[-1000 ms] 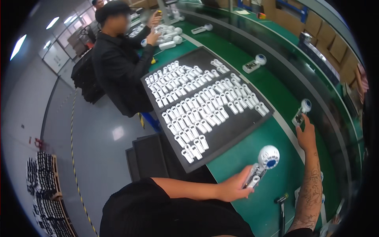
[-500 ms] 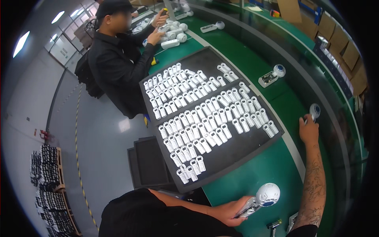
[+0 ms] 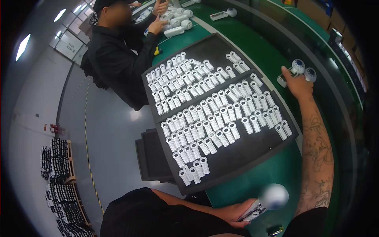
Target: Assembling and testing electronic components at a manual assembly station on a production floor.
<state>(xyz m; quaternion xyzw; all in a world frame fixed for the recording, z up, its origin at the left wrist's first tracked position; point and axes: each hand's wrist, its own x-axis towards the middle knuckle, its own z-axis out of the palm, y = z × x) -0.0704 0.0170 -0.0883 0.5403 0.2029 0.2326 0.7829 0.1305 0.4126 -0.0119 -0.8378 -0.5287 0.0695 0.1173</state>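
Note:
My left hand grips a white device with a round ball head; its handle is open, showing the inside, and the head is blurred. Out over the green belt, my right hand is closed round a second ball-headed device. Right beside it, a third ball-headed device has its open handle partly under my fingers. Whether my right hand grips that one too is hidden. Between my arms and the co-worker lies a black tray with many white handle covers, most with a small dark window.
A co-worker in black handles something at the far left, beside a pile of ball-headed devices. Another device lies farther up the belt. A small tool is at the lower edge. Black trays stand below the table.
My right hand has moved away from me along the belt with its device, up to the one lying there. My left hand still holds its device, now slightly farther right.

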